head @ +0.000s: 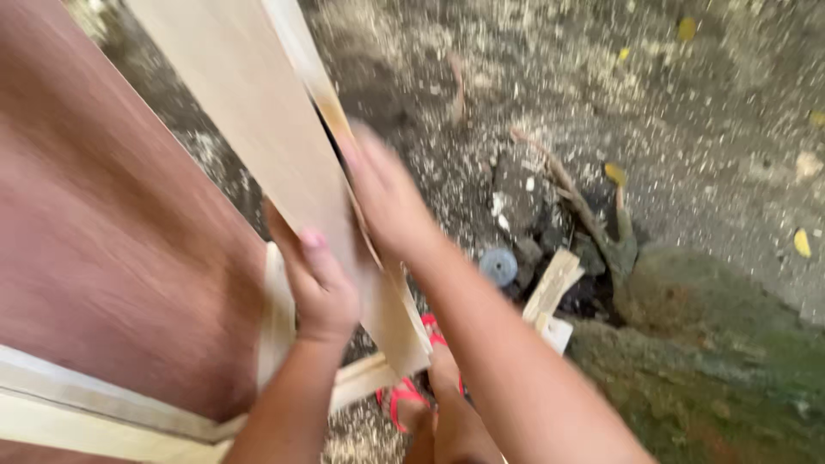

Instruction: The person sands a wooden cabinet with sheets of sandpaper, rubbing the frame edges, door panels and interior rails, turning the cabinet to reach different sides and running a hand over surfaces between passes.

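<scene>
A pale plywood board (pixel 249 112) slants from the top of the view down toward my feet. My left hand (pixel 318 283) grips its lower left edge, thumb laid on the face. On the board's right edge rests my right hand (pixel 387 193), blurred by motion, fingers wrapped around the edge. A large reddish-brown plywood sheet (pixel 103 232) lies to the left, bordered by pale wooden strips (pixel 86 412).
Ground covered in sawdust (pixel 550 69) stretches to the right. Small wood offcuts (pixel 554 288), a grey round lid (pixel 498 265), stones and twigs lie near my feet in red sandals (pixel 404 399). A mossy patch (pixel 713 361) sits at the lower right.
</scene>
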